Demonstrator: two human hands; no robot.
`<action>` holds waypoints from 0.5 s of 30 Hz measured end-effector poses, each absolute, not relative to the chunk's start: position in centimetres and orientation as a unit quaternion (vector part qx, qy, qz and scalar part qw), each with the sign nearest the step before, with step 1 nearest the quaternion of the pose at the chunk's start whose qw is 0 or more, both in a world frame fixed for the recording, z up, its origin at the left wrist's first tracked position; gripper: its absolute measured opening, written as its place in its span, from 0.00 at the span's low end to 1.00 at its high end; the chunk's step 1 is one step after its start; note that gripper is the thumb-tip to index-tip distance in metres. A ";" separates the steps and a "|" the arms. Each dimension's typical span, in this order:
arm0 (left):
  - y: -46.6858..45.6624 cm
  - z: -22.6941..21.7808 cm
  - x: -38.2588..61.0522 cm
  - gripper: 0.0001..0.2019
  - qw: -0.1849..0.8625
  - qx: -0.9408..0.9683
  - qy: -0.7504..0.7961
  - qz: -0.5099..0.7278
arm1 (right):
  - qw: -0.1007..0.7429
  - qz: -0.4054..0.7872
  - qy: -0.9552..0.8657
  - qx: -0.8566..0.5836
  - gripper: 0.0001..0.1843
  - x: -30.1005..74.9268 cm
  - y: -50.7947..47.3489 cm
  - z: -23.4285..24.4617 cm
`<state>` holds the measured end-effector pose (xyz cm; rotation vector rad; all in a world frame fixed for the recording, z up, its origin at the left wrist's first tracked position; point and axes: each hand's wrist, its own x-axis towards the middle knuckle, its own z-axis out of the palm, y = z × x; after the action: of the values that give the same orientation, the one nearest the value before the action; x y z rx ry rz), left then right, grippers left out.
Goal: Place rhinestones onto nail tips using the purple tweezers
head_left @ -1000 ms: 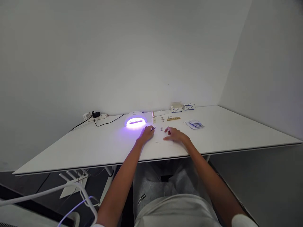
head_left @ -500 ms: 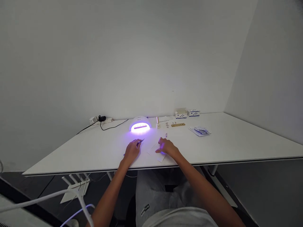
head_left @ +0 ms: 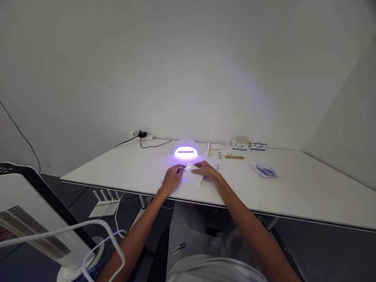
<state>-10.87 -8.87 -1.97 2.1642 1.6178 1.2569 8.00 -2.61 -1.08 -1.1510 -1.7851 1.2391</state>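
My left hand (head_left: 171, 178) is closed around dark, slim tweezers (head_left: 180, 169), with their tips pointing right at a thin, pale translucent sheet (head_left: 192, 178). Small shiny spots show along the sheet's upper part. My right hand (head_left: 205, 170) pinches the sheet's upper right side, holding it over the table in front of me. Just beyond both hands, a white nail lamp (head_left: 186, 142) glows purple, with a narrow bar (head_left: 186, 151) inside it. Behind my right hand lies a small shiny piece (head_left: 217, 167).
A small bottle (head_left: 208, 154), metal bits (head_left: 220, 155) and a wooden strip (head_left: 234, 157) line the back. Two small boxes (head_left: 240, 143) and a pile of flat packets (head_left: 263, 170) are to the right. A power strip with cables (head_left: 149, 137) is at back left; a fan-like appliance (head_left: 35, 223) stands left.
My right hand has picked the sheet up from the table and brought it to the tweezers. The view has turned left, showing more of the appliance there.
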 end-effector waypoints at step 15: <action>-8.6 -2.1 -10.7 0.11 0.042 0.685 0.653 0.319 | 0.365 0.464 -0.697 -0.409 0.15 7.6 -2.1 -1.6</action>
<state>-10.67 -8.62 -2.11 2.0977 1.9996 0.9770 7.63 -2.11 -1.61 -1.0509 -1.7918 1.1925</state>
